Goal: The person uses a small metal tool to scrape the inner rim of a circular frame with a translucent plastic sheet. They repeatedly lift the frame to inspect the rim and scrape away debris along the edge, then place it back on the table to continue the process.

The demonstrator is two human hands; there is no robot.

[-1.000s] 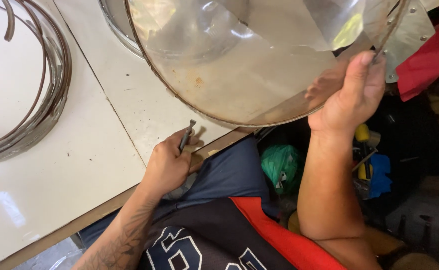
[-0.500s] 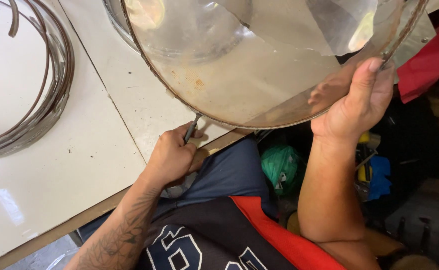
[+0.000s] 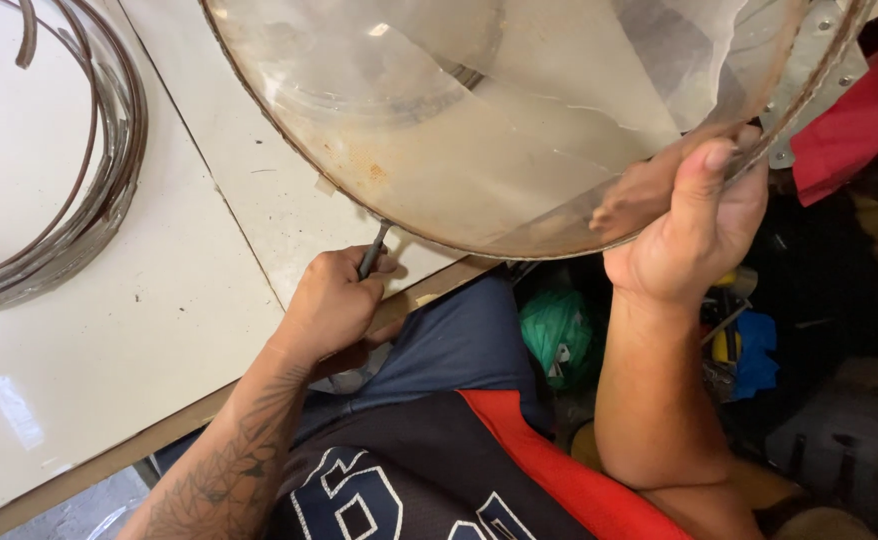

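The left hand is pinching a thin metal tool against the rim of a large clear dome over the white table, while the right hand is gripping its edge.

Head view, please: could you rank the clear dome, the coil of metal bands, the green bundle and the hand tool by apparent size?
1. clear dome
2. coil of metal bands, partly cut off
3. green bundle
4. hand tool, mostly hidden in the left hand
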